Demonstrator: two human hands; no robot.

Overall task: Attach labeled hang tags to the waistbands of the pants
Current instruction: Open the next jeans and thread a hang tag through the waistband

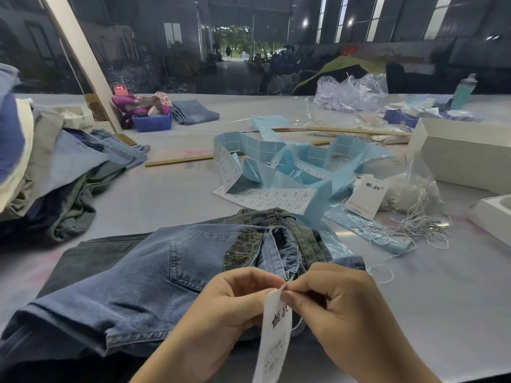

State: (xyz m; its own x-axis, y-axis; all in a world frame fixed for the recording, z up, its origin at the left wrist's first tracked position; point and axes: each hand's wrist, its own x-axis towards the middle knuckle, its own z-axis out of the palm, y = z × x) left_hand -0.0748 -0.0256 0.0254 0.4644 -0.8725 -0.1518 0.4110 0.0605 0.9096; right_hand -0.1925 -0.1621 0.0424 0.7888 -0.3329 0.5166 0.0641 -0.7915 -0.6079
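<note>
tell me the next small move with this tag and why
Probably draw the white string snug at the tag's top. Both hands, left hand and right hand, pinch the top of the white hang tag right at the waistband of the blue jeans, and the tag hangs loose below the fingers, so the fastening looks unfinished. Whether the string already passes through the waistband is hidden.

I see both hands meeting over the folded blue jeans (pixel 154 275) on the grey table (pixel 171 194). My left hand (pixel 229 305) and right hand (pixel 340 302) pinch the top of 1 white hang tag (pixel 275 335), which hangs down with black characters on it. Beyond the jeans lie a blue sticker-label strip (pixel 276 172), another hang tag (pixel 365 197) and a tangle of white strings (pixel 414 217).
</note>
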